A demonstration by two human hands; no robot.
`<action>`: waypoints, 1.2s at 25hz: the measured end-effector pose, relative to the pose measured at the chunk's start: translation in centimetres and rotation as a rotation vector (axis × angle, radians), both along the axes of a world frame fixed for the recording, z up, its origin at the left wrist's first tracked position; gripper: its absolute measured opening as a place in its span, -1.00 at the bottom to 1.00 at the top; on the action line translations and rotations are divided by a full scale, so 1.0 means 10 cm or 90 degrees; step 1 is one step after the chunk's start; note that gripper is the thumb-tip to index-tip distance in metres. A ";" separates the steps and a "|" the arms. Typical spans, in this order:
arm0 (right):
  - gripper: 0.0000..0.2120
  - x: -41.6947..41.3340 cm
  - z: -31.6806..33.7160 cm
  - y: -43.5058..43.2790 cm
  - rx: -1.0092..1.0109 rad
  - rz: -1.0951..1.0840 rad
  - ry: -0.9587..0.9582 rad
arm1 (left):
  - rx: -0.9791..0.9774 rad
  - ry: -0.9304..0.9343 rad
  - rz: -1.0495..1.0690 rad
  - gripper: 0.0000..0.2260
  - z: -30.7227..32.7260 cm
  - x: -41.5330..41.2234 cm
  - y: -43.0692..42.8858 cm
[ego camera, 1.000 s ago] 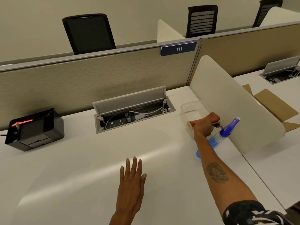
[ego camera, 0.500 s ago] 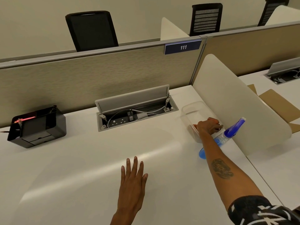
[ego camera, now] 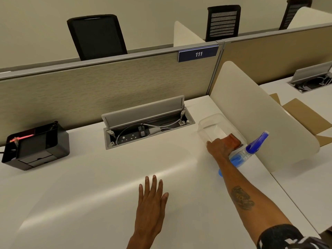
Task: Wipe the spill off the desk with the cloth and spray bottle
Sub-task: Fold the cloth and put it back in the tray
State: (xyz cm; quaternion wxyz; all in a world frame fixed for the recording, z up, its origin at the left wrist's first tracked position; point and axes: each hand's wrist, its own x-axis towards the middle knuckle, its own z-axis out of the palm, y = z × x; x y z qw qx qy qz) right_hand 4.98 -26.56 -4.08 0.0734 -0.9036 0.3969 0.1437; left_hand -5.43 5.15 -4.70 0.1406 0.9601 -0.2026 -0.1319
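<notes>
Left hand: my left hand [ego camera: 150, 203] lies flat and open on the white worktop [ego camera: 89, 186], low centre of the frame, holding nothing.
Right hand: my right hand [ego camera: 218, 149] reaches to the right-centre, fingers curled onto the reddish-brown cloth [ego camera: 233, 142] at the near end of the clear plastic bin [ego camera: 212, 126]; I cannot tell whether the grip has closed.
Spray bottle: the blue spray bottle [ego camera: 251, 150] leans just right of my wrist, beside the white divider panel [ego camera: 260, 114], partly hidden by my forearm.
Spill: I see no clear wet patch; glare covers the middle of the worktop.
Risk: pulling the cloth out could drag the light bin along, or my forearm could knock the tilted bottle over.
Risk two: the open cable tray [ego camera: 147, 130], upper centre, has sockets; stray spray there would be bad.
</notes>
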 end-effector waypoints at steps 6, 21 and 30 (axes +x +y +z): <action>-0.52 0.10 -0.04 -0.04 0.112 -0.093 0.019 | -0.007 -0.001 0.005 -0.41 0.01 0.05 -0.01; -0.50 -0.68 0.09 0.71 0.076 -0.122 -0.465 | -0.006 -0.056 -0.008 -0.45 0.28 -0.01 -0.12; -0.46 -1.42 0.21 0.66 0.074 -0.316 -0.718 | -0.005 -0.069 -0.014 -0.41 0.35 -0.27 -0.07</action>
